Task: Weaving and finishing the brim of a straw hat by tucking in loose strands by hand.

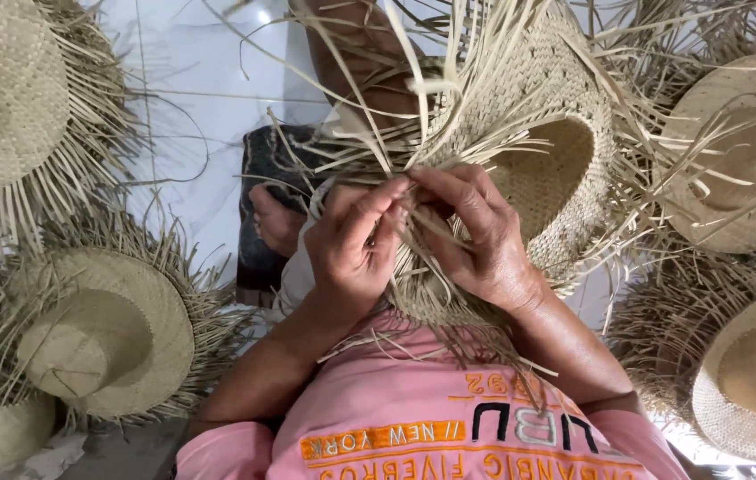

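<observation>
A half-woven straw hat [549, 133] lies in my lap with its hollow crown facing right and many loose straw strips [396, 98] fanning out from its brim. My left hand [353, 251] pinches strips at the brim's edge between thumb and fingers. My right hand [478, 233] presses against the same spot from the right, fingers curled over the strips. The fingertips of both hands meet at the weave. My pink shirt [414, 418] fills the bottom of the view.
Unfinished straw hats with ragged strip fringes lie around me: two on the left [4, 98] [107, 333] and two on the right [743, 151] [751, 373]. My bare foot [276, 222] rests on a dark cloth [262, 160] over the white tiled floor [191, 89].
</observation>
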